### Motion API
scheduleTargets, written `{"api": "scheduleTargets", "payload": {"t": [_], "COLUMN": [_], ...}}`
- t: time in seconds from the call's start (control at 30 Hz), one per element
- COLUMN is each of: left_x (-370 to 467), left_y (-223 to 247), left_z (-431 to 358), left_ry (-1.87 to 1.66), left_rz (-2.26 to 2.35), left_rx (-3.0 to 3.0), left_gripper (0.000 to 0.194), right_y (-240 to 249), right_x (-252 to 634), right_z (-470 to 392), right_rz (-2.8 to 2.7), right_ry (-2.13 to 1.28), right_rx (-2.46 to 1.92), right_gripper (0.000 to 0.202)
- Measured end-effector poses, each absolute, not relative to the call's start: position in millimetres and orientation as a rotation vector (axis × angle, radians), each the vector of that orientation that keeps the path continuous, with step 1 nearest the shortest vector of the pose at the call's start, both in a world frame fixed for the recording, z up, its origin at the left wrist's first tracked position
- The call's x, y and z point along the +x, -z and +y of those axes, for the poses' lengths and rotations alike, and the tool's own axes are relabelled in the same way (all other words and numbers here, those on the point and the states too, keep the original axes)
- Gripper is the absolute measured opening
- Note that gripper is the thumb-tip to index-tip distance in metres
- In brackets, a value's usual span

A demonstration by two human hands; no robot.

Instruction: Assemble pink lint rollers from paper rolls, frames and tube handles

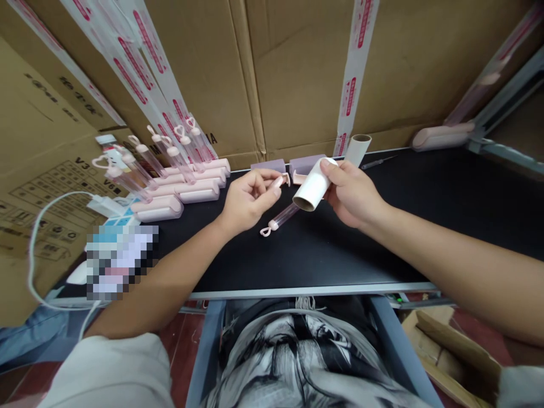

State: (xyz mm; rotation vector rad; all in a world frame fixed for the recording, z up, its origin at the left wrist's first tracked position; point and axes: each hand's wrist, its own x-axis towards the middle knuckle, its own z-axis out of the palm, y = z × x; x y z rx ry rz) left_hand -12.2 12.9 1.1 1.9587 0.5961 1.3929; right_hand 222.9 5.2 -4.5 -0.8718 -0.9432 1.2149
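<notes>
My left hand (250, 199) pinches a small pink plastic piece (286, 179) between thumb and fingertips. A short white cardboard tube (312, 186), its hollow end facing me, is gripped in my right hand (351, 190). Beneath the tube, a clear pink stick with a heart-shaped end (284, 217) lies on the black table (255, 255); its far end is hidden. Just behind my hands are a purple block (308, 164) and a pink part (299, 179), partly covered. A second white tube (358, 150) stands tilted behind my right hand.
Several pink pieces with clear heart-topped sticks (199, 190) stand at the left, near a bottle (111, 150), a power strip (121, 218) and a blurred phone (127, 260). Another pink piece (442, 137) lies far right. A thin tool (379, 162) rests by the cardboard wall (297, 68).
</notes>
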Motion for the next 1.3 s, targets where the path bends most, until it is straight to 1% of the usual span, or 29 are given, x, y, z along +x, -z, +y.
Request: {"api": "scheduleTargets", "payload": {"t": [0.13, 0.17, 0.27, 0.33, 0.4, 0.47, 0.57, 0.67, 0.83, 0.97, 1.13, 1.3], "left_x": [-8.8, -8.0, -6.6, -6.9, -8.1, -9.4, -10.3, -9.6, -8.9, -10.8, -12.3, -12.9], "left_y": [1.6, 1.6, -0.5, -2.6, -3.8, -3.6, -2.1, -1.4, -3.3, -4.7, -5.1, -7.1], "left_z": [4.8, 4.4, 5.2, 6.4, 7.6, 8.7, 9.6, 9.4, 6.8, 4.9, 3.0, 3.3], "left_ry": [-1.506, -1.536, -1.665, -1.731, -1.752, -1.770, -1.793, -1.812, -1.799, -1.770, -1.767, -1.734], "left_rz": [0.412, 0.386, 0.386, 0.400, 0.394, 0.379, 0.351, 0.346, 0.375, 0.359, 0.450, 0.381], "left_rx": [2.413, 2.492, 2.654, 2.709, 2.736, 2.740, 2.753, 2.778, 2.725, 2.686, 2.772, 2.745], "left_gripper": [0.029, 0.029, 0.041, 0.044, 0.040, 0.037, 0.041, 0.046, 0.037, 0.037, 0.034, 0.036], "right_y": [-0.7, -2.4, -6.8, -8.5, -9.2, -9.5, -9.7, -9.4, -8.5, -9.0, -10.0, -10.5], "right_x": [220.8, 219.8, 215.6, 212.4, 209.6, 207.5, 206.3, 206.7, 206.8, 205.6, 204.6, 204.8], "right_z": [1.2, -0.5, -7.1, -12.2, -17.3, -21.5, -24.9, -25.2, -24.9, -26.9, -28.3, -28.4], "right_rz": [-0.906, -0.895, -0.868, -0.856, -0.847, -0.838, -0.825, -0.812, -0.819, -0.811, -0.817, -0.835], "right_ry": [-1.295, -1.316, -1.385, -1.456, -1.533, -1.597, -1.648, -1.660, -1.692, -1.702, -1.700, -1.721], "right_rx": [-0.825, -0.810, -0.799, -0.814, -0.824, -0.822, -0.805, -0.787, -0.768, -0.759, -0.778, -0.821], "right_gripper": [0.047, 0.046, 0.039, 0.033, 0.029, 0.030, 0.034, 0.037, 0.041, 0.042, 0.042, 0.043]}}
